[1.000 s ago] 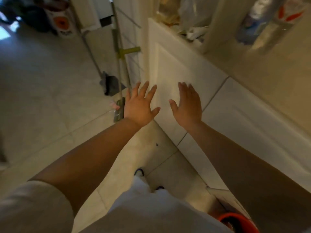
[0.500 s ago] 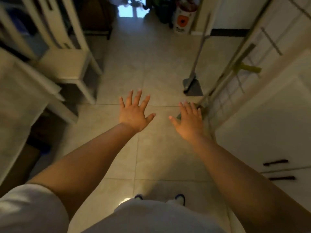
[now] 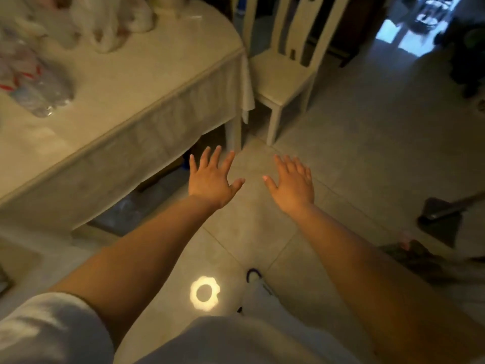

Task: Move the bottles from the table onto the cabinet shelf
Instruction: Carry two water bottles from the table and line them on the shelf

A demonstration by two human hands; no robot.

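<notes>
In the head view we hold our left hand [image 3: 211, 179] and right hand [image 3: 292, 185] empty over the floor, fingers spread, while the blurred bottles [image 3: 34, 85] lie on the desk [image 3: 147, 82] well off to our upper left, nearer the left hand, their long axis unclear.

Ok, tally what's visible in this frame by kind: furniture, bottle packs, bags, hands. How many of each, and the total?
Tables: 1, table, cloth-covered
Chairs: 1, chair, beside the table
Bottle packs: 1, bottles, a blurred plastic-wrapped bundle on the table; bottles inside cannot be counted
White bags: 1, white bag, blurred, on the table
Hands: 2, left hand and right hand, both empty with fingers spread
Total: 6
</notes>
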